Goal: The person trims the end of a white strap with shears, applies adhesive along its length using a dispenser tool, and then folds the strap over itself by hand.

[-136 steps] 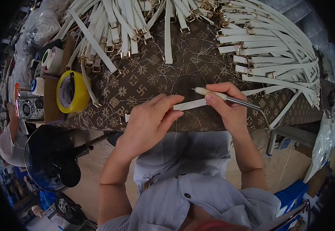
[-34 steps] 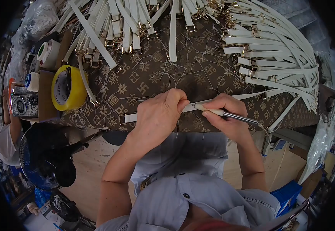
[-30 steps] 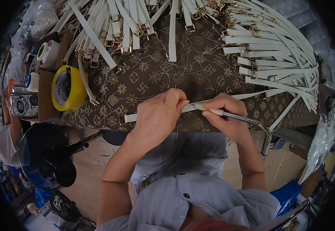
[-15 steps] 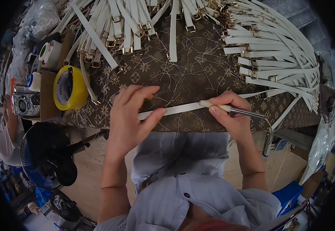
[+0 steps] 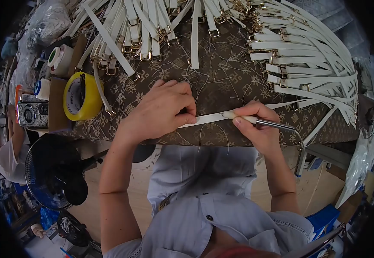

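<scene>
A narrow white strap (image 5: 209,118) lies across the near part of the patterned brown cloth. My left hand (image 5: 161,109) is closed at its left part, thumb and fingers pinching the strap. In my right hand (image 5: 261,129) is a pen-shaped tool (image 5: 277,125) with a pale grip, a metal rear end and a cord trailing down. Its tip end meets the strap just left of my right fingers; the exact contact is too small to make out. Loose threads (image 5: 199,136) hang from the strap and lie scattered over the cloth (image 5: 221,94).
White straps with gold buckles pile up at the back (image 5: 144,26) and fan out on the right (image 5: 311,64). Left stand a yellow tape roll (image 5: 96,103), a cardboard box (image 5: 59,107) and spools. Below is a black fan (image 5: 53,172); another person's sleeve (image 5: 10,159) shows far left.
My left hand has come right along the strap and closed from spread fingers into a pinch on it. My right hand and the tool have stayed nearly in place.
</scene>
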Demonstrator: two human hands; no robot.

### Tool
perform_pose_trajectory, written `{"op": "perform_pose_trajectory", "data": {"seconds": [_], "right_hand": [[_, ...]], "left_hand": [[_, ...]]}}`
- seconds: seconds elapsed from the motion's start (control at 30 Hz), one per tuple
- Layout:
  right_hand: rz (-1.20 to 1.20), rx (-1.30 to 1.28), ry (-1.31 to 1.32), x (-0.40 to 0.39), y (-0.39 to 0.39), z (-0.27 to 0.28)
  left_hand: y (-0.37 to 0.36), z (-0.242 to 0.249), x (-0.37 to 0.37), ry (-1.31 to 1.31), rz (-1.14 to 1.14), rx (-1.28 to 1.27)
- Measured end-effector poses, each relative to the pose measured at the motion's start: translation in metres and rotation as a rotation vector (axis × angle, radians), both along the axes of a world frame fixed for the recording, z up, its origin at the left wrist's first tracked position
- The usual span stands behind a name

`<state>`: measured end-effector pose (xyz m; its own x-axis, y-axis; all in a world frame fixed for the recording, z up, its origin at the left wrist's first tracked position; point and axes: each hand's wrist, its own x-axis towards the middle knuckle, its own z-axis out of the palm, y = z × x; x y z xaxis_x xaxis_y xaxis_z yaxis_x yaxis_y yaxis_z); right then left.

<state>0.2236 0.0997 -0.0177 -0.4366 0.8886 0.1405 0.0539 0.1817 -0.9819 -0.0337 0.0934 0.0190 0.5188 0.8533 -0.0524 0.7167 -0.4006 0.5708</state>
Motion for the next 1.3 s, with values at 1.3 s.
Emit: {"op": "perform_pose_trajectory", "data": {"seconds": [1.3], "right_hand": [[0.150, 0.047, -0.064, -0.033, -0.002, -0.002]], "left_hand": [[-0.063, -0.019, 0.027, -0.057, 0.435, 0.323]]}}
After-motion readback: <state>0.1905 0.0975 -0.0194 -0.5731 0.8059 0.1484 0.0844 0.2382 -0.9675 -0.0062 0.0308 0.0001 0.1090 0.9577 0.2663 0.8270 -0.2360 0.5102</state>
